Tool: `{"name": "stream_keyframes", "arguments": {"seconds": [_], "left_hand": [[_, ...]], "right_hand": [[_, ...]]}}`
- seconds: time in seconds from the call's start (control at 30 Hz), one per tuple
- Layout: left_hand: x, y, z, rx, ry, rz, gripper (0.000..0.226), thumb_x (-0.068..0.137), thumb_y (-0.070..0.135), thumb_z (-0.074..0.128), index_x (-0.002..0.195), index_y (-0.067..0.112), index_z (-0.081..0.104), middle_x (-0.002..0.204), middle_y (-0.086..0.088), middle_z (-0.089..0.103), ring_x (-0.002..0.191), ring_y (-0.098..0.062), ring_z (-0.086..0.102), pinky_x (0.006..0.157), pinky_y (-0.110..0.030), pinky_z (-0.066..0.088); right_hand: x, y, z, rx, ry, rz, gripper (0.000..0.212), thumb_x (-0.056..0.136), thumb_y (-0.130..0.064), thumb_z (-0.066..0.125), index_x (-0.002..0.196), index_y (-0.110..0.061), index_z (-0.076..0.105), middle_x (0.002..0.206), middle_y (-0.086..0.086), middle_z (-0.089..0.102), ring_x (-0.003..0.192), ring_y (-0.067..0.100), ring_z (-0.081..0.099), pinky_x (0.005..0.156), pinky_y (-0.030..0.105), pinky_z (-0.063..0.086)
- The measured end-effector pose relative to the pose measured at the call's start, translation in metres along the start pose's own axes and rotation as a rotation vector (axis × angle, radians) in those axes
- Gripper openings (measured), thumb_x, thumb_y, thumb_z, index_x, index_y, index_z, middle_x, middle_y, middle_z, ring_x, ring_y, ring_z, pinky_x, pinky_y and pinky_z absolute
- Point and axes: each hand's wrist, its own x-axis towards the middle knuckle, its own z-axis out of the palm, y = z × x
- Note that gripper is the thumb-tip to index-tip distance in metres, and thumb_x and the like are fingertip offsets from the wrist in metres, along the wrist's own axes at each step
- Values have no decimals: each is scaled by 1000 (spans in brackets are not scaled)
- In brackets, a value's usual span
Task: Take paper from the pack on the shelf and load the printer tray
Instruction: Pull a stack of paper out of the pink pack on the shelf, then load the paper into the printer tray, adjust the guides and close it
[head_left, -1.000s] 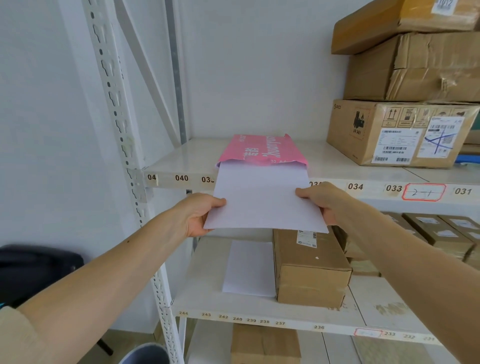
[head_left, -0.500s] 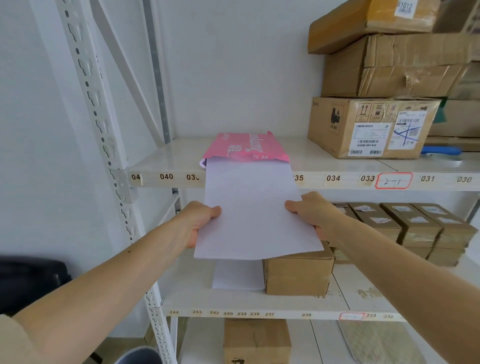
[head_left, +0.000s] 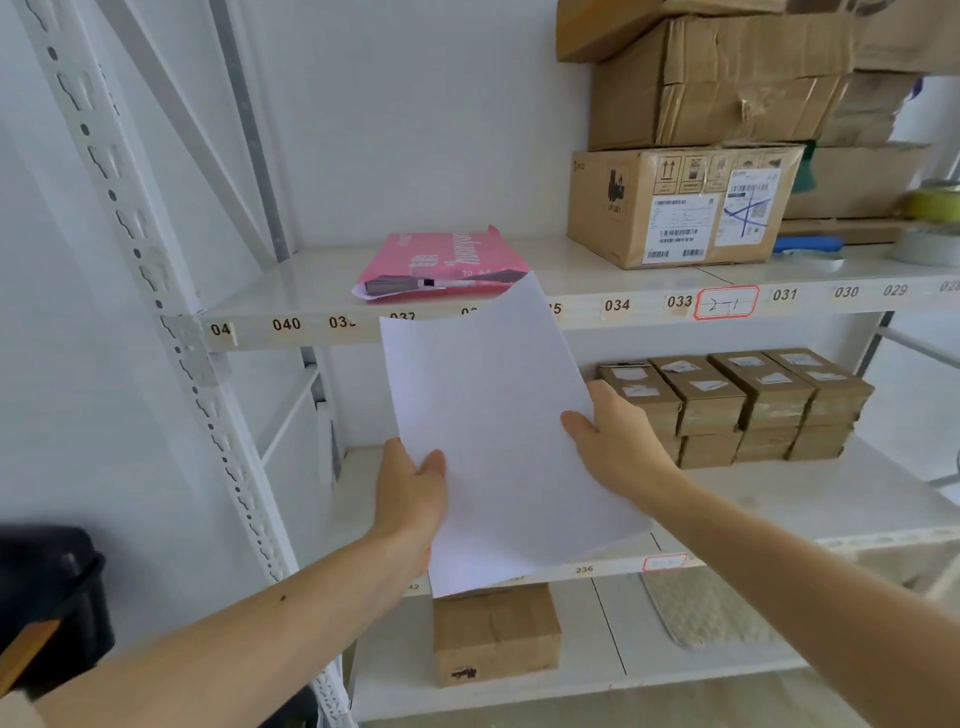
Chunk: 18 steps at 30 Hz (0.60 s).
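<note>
A thin stack of white paper (head_left: 498, 431) is held in front of the shelving, clear of the pack and tilted to the right. My left hand (head_left: 413, 491) grips its lower left edge with the thumb on top. My right hand (head_left: 618, 441) grips its right edge. The pink paper pack (head_left: 447, 257) lies on the upper shelf (head_left: 597, 306), its open end facing me, with more sheets showing inside. The printer is not in view.
Stacked cardboard boxes (head_left: 680, 208) fill the upper shelf's right side. Several small brown boxes (head_left: 737, 400) sit on the middle shelf, another box (head_left: 496, 634) on the lowest. A white perforated upright (head_left: 140, 260) stands at left; a black object (head_left: 52, 597) lies at lower left.
The paper has slid fully out of the pink pack and come down and toward me. Both hands moved lower with it, and the sheets have turned to the right.
</note>
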Motion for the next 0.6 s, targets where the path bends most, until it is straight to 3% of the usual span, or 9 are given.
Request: {"name": "stream_keyframes", "arguments": {"seconds": [0.07,0.23,0.43,0.6], "left_hand": [[-6,-5,8,7,-4,2,10,98,15,45,89,21,45,106,-9,57,104,-34,57,96,-51,48],[-16,-5,37,15,-83,7,10,97,12,44,106,16,47,108,-7,60,101,-29,59,93,-46,50],[-31,-5,96,26,-209,29,12,96,12,45,107,17,47,109,-6,60,100,-26,59,92,-46,51],[-55,-7,168,37,-329,66,18,95,17,47,112,22,50,107,0,63,97,-20,62,85,-42,53]], "right_hand": [[-8,7,-4,-29,10,2,21,99,-23,43,112,-7,47,99,9,61,88,32,62,81,49,54],[-18,32,-25,-43,45,45,21,98,-22,43,113,-9,47,102,11,62,90,33,62,81,48,55],[-30,79,-69,-56,128,134,21,99,-23,42,115,-11,47,98,8,63,85,30,64,76,46,57],[-43,141,-123,-87,236,213,14,98,-23,43,102,-10,47,83,2,59,67,18,55,51,28,42]]}}
